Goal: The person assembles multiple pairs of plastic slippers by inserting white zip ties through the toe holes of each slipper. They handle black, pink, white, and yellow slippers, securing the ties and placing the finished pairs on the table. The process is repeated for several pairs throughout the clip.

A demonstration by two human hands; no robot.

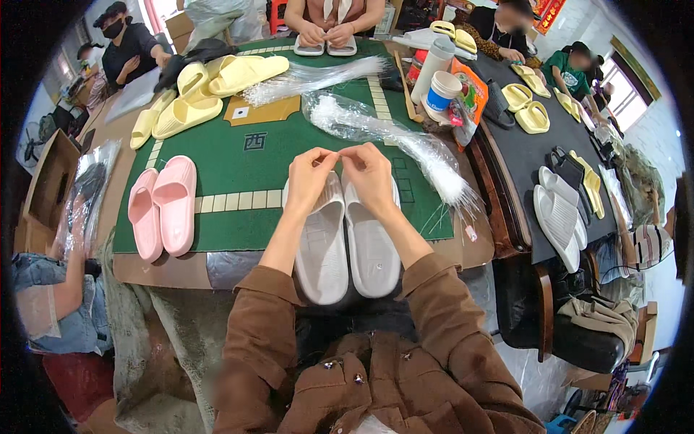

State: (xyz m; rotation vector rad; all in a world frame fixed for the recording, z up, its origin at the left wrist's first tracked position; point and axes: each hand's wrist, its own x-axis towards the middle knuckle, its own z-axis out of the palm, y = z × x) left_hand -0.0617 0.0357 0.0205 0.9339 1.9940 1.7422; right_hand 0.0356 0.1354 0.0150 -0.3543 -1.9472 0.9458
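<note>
A pair of light grey slide slippers (322, 253) lies side by side at the table's near edge, heels toward me. Over their straps, my left hand (312, 173) and my right hand (367, 173) meet with fingertips pinched together. Whatever sits between the fingertips is too small to make out. My hands partly hide the straps. Beyond them, bundles of thin clear plastic strands lie on the green mat: a loose bundle (318, 78) and a bagged bundle (434, 170). To the left rests a pair of pink slides (173, 206).
Pale yellow slides (195, 101) are heaped at the far left. A tan card (262, 110) lies beside them. At the right stand a grey bottle (432, 69), a white-and-blue tub (442, 90) and an orange packet (470, 94). Across the table, a person's hands (325, 35) work on grey slides.
</note>
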